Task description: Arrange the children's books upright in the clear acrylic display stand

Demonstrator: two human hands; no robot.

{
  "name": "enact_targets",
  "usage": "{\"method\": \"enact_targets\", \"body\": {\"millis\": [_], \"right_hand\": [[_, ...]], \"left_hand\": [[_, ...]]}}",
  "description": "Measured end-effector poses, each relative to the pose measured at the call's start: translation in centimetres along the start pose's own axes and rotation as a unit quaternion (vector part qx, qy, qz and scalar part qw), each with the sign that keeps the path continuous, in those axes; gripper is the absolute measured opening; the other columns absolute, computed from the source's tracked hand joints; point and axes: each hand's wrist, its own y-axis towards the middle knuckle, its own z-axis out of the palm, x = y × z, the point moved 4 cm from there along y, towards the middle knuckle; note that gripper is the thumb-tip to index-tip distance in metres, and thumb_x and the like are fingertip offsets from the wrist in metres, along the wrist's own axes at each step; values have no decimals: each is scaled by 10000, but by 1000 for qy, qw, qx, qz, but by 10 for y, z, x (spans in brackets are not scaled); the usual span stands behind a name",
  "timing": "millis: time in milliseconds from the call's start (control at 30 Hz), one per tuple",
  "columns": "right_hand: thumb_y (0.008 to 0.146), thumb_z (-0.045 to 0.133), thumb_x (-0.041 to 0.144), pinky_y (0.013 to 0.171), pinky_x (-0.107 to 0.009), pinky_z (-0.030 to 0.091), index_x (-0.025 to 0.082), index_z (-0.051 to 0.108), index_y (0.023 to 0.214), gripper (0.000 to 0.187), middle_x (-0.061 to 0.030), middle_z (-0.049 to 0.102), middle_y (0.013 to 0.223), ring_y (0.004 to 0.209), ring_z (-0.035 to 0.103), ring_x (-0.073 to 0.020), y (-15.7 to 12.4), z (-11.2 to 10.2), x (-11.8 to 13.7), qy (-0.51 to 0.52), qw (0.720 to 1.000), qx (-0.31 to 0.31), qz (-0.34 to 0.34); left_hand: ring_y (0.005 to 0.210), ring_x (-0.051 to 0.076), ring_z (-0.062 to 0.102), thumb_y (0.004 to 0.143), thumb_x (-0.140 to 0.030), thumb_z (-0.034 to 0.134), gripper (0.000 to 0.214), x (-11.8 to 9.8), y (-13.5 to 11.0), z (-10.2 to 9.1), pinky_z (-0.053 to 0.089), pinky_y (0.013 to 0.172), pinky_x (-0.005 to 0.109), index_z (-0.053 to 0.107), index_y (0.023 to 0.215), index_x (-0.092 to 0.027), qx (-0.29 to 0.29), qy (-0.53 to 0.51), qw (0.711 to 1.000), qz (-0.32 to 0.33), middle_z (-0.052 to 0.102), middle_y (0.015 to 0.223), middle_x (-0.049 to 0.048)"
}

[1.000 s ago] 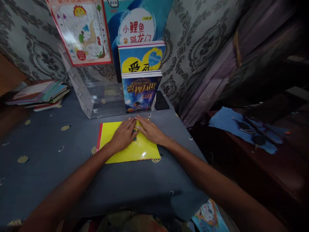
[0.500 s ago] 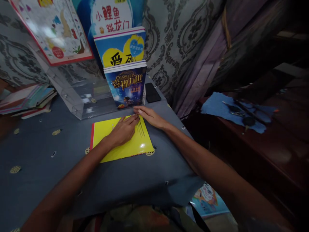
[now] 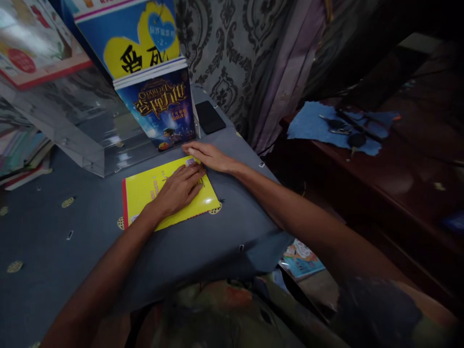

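A yellow book with a red spine edge lies flat on the patterned grey tablecloth. My left hand rests palm down across it, fingers stretched toward the upper right corner. At that same corner is my right hand, fingers extended along the book's far edge and thumb on top; its fingertips lie just before the display stand. The fingers hold nothing that I can see. Just beyond the hands, a dark blue book stands upright in the clear stand.
The clear acrylic stand also bears a blue-and-yellow book behind. A black phone lies to its right. Books are piled at the far left. On the red-brown surface at right, a blue cloth carries small dark items.
My view has shifted, so the stand and books sit higher and further left. Both hands keep nearly the same place on the yellow book, which still lies flat.
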Motion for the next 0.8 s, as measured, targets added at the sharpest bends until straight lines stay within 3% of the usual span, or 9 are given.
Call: {"method": "enact_targets", "body": {"millis": [100, 233, 500, 800], "right_hand": [[1055, 380, 463, 1130, -442, 421, 205, 579, 1374, 456, -86, 623, 1406, 1292, 572, -229, -1, -1, 2, -17, 1000, 2, 1], [1058, 369, 457, 1117, -432, 428, 181, 588, 1362, 466, -93, 637, 1383, 1269, 585, -232, -2, -1, 5, -50, 999, 13, -10], [1061, 360, 487, 1104, -424, 438, 179, 587, 1368, 491, -89, 646, 1378, 1266, 589, -233, -4, 0, 7, -75, 997, 15, -3], [1051, 380, 371, 1103, -434, 450, 163, 582, 1382, 440, -110, 641, 1405, 1289, 593, -241, -9, 7, 13, -140, 990, 26, -4]], "left_hand": [[1427, 286, 470, 1050, -295, 368, 426, -7, -5, 1, 374, 1188, 543, 578, 1389, -145, -1, 3, 1000, -4, 581, 1464, 149], [1431, 279, 471, 1044, -282, 395, 399, -26, -16, -1, 401, 1177, 531, 611, 1363, -175, 23, -32, 998, 52, 590, 1465, 127], [1450, 277, 449, 1047, -309, 412, 384, -46, -30, -7, 363, 1198, 556, 623, 1357, -229, 58, -45, 994, 82, 577, 1484, 104], [1436, 261, 468, 1051, -310, 432, 365, -51, -41, -1, 376, 1190, 558, 599, 1370, -248, 34, -37, 996, 80, 553, 1498, 122]]}}
